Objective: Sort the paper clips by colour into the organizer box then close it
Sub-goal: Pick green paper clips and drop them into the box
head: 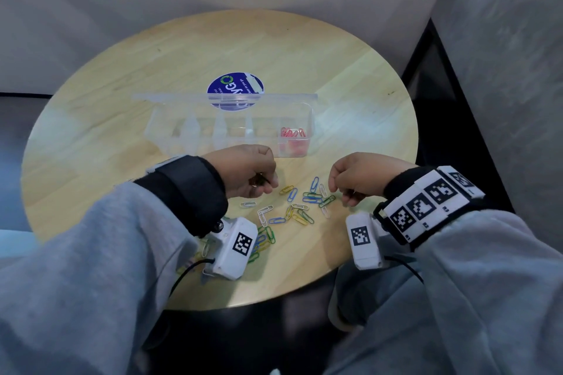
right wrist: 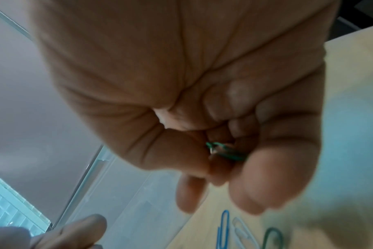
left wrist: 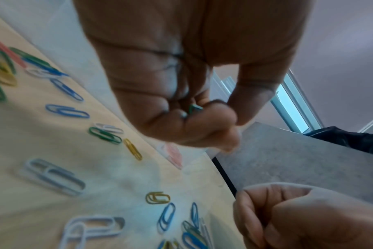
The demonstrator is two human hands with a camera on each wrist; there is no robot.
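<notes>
Green clips (right wrist: 226,151) pinched in both curled hands — orientation hidden.

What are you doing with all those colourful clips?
A person is sorting paper clips by colour into a clear organizer box on a round table. The left hand and the right hand each hold green clips curled in the fingers. Pink clips already sit in the end compartment on the right. Lots of blue, yellow, white and green loose clips lie between the hands. The box lid is open.
</notes>
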